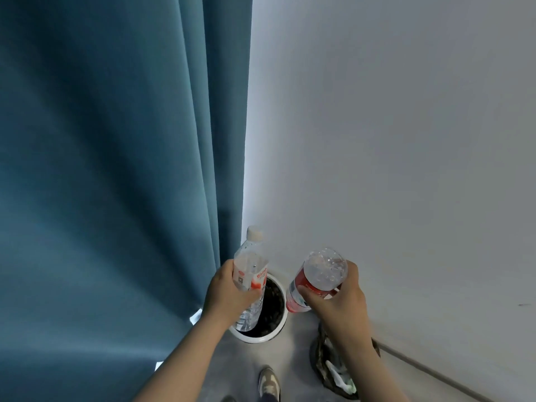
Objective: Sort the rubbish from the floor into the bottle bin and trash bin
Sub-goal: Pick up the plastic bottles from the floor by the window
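Both forearms are sticking into view from the bottom edge, each one holding a plastic bottle. Left grip (229, 291) is wrapping its fingers round the middle of a clear bottle with a white cap (251, 256), right over the white-and-red label. That bottle is tilting a bit, cap up, with its base hanging over the mouth of a white-rimmed bin with a black liner (274, 306). Right grip (339, 303) is curling round a red-label bottle (324, 268), whose clear base is pointing up at the camera while the cap end is hiding below. It's hovering just right of the white-rimmed bin. A darker bin (317, 358) is sitting on the grey floor (290, 346) under the right forearm, with something white and crumpled (339, 375) in it. One shoe (268, 382) is showing between the arms. Blue curtain (116, 169) is hanging on the left, white wall (377, 140) on the right.
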A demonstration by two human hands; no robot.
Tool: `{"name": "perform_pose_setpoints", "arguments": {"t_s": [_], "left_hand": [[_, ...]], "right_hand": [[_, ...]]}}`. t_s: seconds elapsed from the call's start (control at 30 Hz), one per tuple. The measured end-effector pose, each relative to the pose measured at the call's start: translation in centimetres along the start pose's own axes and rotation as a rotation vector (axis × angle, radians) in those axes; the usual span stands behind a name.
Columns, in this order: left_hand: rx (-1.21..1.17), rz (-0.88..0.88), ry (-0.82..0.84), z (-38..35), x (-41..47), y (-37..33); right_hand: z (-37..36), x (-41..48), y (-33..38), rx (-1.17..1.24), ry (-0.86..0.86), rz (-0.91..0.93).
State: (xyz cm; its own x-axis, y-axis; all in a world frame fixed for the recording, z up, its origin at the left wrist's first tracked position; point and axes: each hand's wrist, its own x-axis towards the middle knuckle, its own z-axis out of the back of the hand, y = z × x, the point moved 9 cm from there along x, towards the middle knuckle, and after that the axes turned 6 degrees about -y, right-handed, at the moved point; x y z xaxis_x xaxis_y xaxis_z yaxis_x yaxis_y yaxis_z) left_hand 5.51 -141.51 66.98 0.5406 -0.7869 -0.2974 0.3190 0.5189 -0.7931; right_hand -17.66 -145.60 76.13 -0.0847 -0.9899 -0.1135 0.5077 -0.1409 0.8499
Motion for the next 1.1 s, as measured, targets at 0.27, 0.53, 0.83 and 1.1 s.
{"name": "perform_pose_setpoints", "arguments": {"t_s": [0.27,0.53,0.83,1.1], "left_hand": [[0.034,0.044,0.051,-4.5,4.2,1.4],[0.040,0.162,0.101,-5.7,5.4,3.9],[0.607,0.043,0.331,-3.9,3.8,4.5],[0.686,0.090,0.306,-1.8,2.5,6.4]], "right_hand": [[-2.3,4.4,-3.6,-0.008,0.030,-0.054],[-4.3,7.2,-5.3,-0.029,0.088,-0.078],[-9.2,8.9,-6.4,-0.028,0.185,-0.070],[-14.8,9.5,-9.3,-0.072,0.326,-0.091]]}}
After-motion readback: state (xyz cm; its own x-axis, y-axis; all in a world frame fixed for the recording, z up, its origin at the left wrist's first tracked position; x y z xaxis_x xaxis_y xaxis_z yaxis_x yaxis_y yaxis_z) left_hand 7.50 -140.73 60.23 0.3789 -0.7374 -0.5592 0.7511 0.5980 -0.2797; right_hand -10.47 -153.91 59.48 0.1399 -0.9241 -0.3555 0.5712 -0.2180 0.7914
